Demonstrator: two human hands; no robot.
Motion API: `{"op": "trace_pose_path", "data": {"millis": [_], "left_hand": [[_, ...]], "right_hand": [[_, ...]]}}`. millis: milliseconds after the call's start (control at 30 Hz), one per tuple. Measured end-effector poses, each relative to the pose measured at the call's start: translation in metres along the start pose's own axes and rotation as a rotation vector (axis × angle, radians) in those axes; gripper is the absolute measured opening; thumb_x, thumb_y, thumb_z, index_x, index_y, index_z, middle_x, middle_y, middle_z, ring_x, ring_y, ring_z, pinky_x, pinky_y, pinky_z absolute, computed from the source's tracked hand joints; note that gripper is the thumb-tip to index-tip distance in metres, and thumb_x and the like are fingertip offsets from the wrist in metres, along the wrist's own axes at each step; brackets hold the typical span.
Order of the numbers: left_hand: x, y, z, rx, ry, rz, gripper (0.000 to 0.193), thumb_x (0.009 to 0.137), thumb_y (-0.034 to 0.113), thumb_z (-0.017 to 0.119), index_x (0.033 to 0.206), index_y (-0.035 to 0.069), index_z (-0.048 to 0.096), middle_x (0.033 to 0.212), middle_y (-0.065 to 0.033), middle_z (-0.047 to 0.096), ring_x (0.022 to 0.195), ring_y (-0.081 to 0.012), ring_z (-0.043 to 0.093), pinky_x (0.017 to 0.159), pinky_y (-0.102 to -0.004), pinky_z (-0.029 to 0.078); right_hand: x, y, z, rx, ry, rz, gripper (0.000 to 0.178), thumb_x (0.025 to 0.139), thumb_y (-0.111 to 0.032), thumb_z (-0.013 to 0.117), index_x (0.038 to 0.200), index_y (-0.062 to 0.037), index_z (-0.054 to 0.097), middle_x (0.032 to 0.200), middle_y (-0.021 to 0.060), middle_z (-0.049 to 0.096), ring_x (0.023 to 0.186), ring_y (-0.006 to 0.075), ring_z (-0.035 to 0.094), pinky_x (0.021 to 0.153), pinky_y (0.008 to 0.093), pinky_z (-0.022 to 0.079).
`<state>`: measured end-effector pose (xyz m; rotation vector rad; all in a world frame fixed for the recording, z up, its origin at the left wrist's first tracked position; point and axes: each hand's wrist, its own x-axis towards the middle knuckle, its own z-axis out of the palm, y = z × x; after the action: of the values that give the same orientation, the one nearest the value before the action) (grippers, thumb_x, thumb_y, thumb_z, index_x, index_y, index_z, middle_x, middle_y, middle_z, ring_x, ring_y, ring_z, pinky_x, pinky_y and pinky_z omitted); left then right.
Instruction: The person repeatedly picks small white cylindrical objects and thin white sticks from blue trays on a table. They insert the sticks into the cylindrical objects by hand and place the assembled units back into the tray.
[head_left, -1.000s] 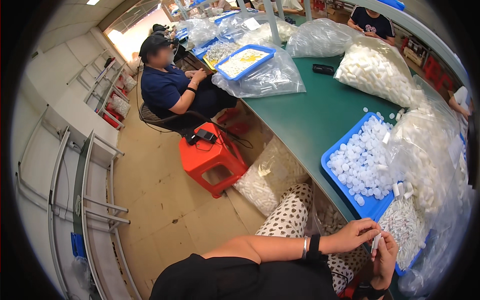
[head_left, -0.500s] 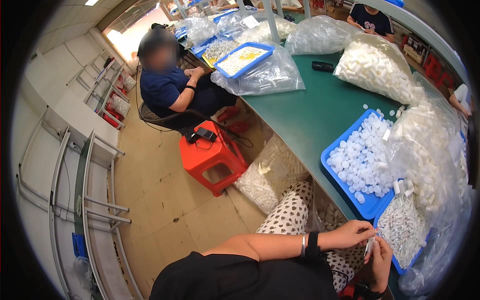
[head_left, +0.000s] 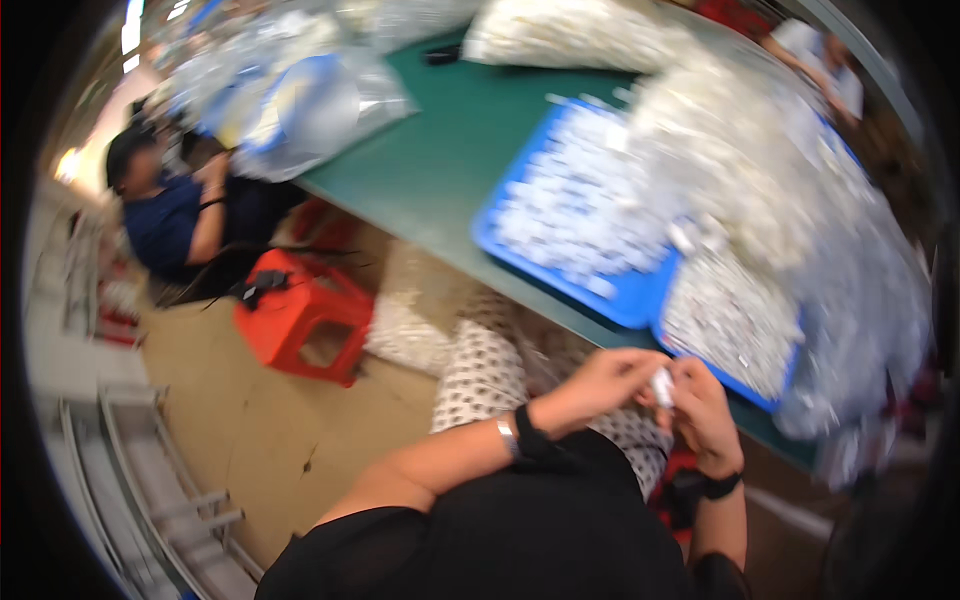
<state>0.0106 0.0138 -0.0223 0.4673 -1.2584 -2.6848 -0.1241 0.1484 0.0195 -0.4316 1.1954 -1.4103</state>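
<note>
Fingers (head_left: pixel 690 390) near tray (head_left: pixel 745 392) of white pieces (head_left: pixel 735 320)

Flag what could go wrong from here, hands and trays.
1. The small white piece in the right hand, with the left hand close against it, might drop toward the lap if the grip slips.
2. The smaller blue tray lies just beyond the right hand; a knuckle could knock it and spill its white pieces.
3. The bulging plastic bag crowds both trays; if it slumped, contents might mix.
</note>
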Motion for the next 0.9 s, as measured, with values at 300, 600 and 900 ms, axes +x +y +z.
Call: {"op": "trace_pose_path", "data": {"millis": [300,600,900], "left_hand": [[-0.004,0.017,0.011,-0.069,0.042,-0.132,0.021,0.099,0.011,0.056,0.118,0.003,0.053,0.101,-0.0078,0.065,0.079,-0.0084,0.061,0.075,-0.0239,0.053],[-0.008,0.019,0.019,-0.054,-0.063,-0.190,0.016,0.101,0.016,0.052,0.113,0.009,0.043,0.097,-0.0093,0.064,0.075,-0.0096,0.058,0.064,-0.0232,0.047],[-0.004,0.014,0.008,-0.138,-0.052,-0.225,0.019,0.101,0.021,0.056,0.106,0.002,0.057,0.095,-0.0067,0.064,0.076,-0.0092,0.060,0.070,-0.0222,0.050]], "right_hand": [[-0.022,-0.061,-0.047,-0.899,0.552,-0.323,0.015,0.100,-0.014,0.052,0.103,0.0002,0.058,0.082,0.0108,0.067,0.068,0.0186,0.065,0.063,0.0312,0.051],[-0.019,-0.079,-0.180,-1.853,0.903,-0.488,0.021,0.083,0.003,0.050,0.101,0.0012,0.060,0.104,0.0197,0.063,0.099,0.0409,0.058,0.084,0.0477,0.049],[-0.031,-0.074,-0.231,-2.023,0.933,-0.142,0.012,0.080,-0.001,0.056,0.090,0.0018,0.062,0.096,0.0224,0.064,0.095,0.0430,0.058,0.082,0.0503,0.047]]}}
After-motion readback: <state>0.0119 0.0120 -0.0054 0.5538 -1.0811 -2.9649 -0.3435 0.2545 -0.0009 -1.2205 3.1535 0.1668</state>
